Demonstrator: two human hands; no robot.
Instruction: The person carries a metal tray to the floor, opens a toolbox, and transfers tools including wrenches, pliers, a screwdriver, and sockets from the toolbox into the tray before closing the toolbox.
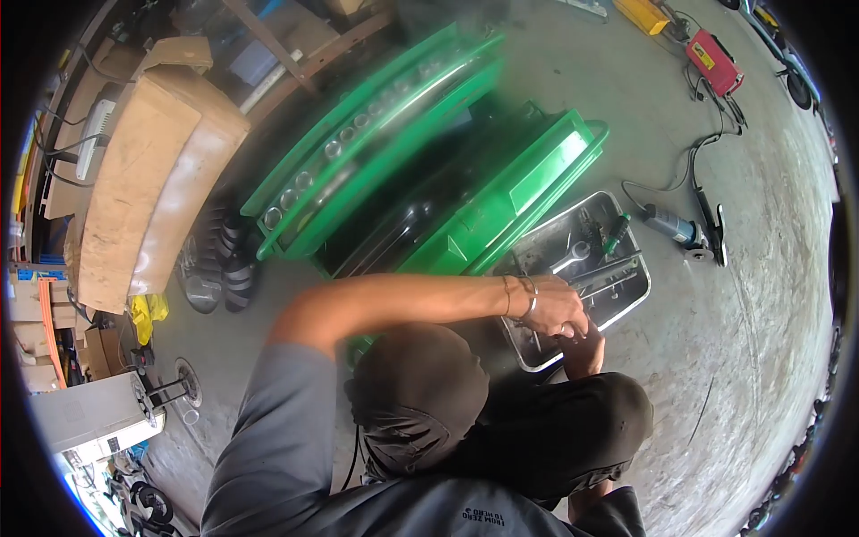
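Note:
My left hand [557, 307], below a bracelet at the wrist, is closed over the near part of a metal tray [637, 304]. Just below it, my right hand [583, 349] meets its fingertips, with fingers bent together and partly hidden. Whatever is pinched between the hands is too small to make out. In the tray lie a wrench [571, 258], a green-handled tool [616, 234] and several small metal parts. Beyond the left forearm stands a green metal housing [501, 201].
A second green panel [358, 148] with round holes stands farther back. An angle grinder [671, 225] lies right of the tray, with a red machine [715, 63] beyond it. A cardboard box [148, 188] is at left. My bent knees [416, 389] are close below the hands.

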